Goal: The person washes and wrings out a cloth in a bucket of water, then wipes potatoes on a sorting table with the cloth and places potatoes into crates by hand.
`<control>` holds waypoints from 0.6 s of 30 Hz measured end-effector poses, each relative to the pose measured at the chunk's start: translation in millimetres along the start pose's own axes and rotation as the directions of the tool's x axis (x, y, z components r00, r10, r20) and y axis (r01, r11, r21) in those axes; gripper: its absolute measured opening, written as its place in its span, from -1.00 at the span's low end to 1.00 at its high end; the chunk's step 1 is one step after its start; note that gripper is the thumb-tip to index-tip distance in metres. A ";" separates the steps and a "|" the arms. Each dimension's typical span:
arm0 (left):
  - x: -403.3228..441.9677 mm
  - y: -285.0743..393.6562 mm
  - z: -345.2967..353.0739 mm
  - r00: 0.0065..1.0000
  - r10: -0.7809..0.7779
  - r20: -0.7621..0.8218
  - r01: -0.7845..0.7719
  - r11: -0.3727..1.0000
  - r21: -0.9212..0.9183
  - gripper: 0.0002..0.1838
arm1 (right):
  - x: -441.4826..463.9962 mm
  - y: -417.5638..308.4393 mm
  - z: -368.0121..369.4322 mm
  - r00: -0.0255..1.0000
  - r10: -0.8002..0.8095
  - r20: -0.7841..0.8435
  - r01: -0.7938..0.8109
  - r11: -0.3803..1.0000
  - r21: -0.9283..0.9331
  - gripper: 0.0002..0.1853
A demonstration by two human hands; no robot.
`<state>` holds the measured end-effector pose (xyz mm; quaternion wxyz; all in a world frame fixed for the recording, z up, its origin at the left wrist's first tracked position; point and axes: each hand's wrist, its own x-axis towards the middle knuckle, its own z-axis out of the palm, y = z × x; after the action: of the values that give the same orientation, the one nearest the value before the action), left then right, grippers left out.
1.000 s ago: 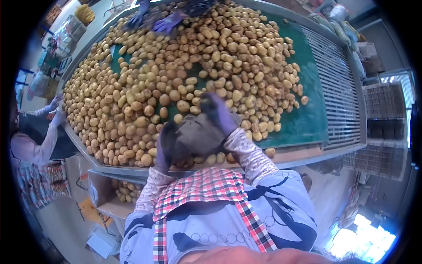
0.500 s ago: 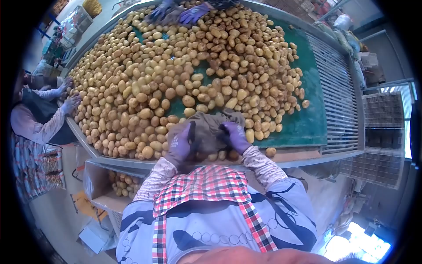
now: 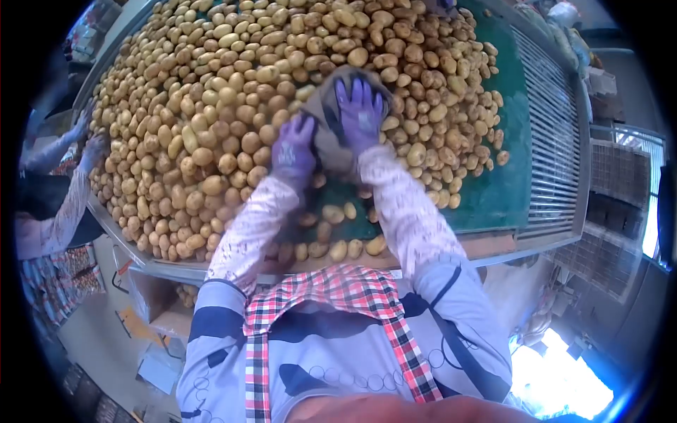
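Both my hands wear purple gloves and are on a grey-brown cloth that lies over the potatoes near the middle of the table. My right hand lies on the cloth's right part with its fingers spread and pointing away from me. At the cloth's lower left edge is my left hand; its fingers are bent at the cloth, and what is beneath them is hidden. A few potatoes lie on the green surface between my forearms.
A metal rim borders the table, with a slatted section at its right. A co-worker's hands are at the left edge. Another purple glove shows at the top. Below the rim stands a box; crates are at far right.
Both hands and the cloth have moved forward, away from my body, over the potatoes. My right hand's fingers have spread on the cloth. Potatoes between my forearms have come into view.
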<state>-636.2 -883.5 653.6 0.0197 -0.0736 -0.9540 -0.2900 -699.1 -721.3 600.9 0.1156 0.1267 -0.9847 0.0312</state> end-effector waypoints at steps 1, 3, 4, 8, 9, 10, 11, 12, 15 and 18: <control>17.9 -1.9 3.3 1.000 0.002 -0.028 -0.001 0.999 0.038 -0.43 | 25.8 6.0 4.3 1.000 -0.011 0.011 0.010 1.000 0.029 -0.45; 43.8 -5.1 1.6 0.998 -0.052 -0.045 0.054 0.997 0.059 -0.46 | 58.6 10.8 30.2 0.999 0.028 -0.033 -0.025 0.996 0.088 -0.45; 53.2 -7.4 -1.0 0.995 -0.099 -0.031 0.101 0.993 0.063 -0.46 | 69.5 10.7 44.9 0.998 0.042 -0.054 -0.035 0.992 0.119 -0.45; 15.7 -30.3 1.2 0.994 0.035 -0.107 -0.035 0.999 -0.003 -0.43 | 55.8 -17.9 39.1 0.962 0.273 0.020 -0.253 0.857 0.449 -0.51; -7.0 -35.3 5.6 0.996 0.043 -0.082 -0.046 0.998 -0.032 -0.42 | 32.8 -22.9 12.0 0.989 0.135 0.060 -0.147 0.936 0.321 -0.54; -31.6 -35.3 5.5 0.997 0.052 -0.057 -0.056 0.996 -0.065 -0.40 | 3.0 -26.0 -17.4 0.993 0.005 0.119 -0.027 0.982 0.186 -0.57; -54.0 -27.0 -5.0 0.996 0.082 -0.019 -0.081 0.996 0.031 -0.40 | -22.7 -30.1 -21.1 0.991 -0.093 0.095 0.077 0.983 0.164 -0.60; -78.0 -18.5 -12.8 0.994 0.105 0.025 -0.107 0.987 0.122 -0.40 | -47.2 -33.7 -22.2 0.979 -0.188 0.079 0.176 0.975 0.136 -0.62; -134.9 -4.5 -18.9 0.995 0.065 0.070 -0.067 0.997 0.031 -0.47 | -100.3 -44.2 -54.4 0.965 -0.233 0.118 0.185 0.929 0.322 -0.70; -164.1 -3.1 -25.4 0.996 0.065 0.057 -0.058 0.991 -0.116 -0.54 | -131.9 -47.6 -55.0 0.999 -0.047 0.009 0.028 0.729 0.684 -0.74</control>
<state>-474.6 -921.4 659.7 -0.0044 -0.1128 -0.9332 -0.3412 -550.6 -730.3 624.8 0.0492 0.1805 -0.9028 0.3872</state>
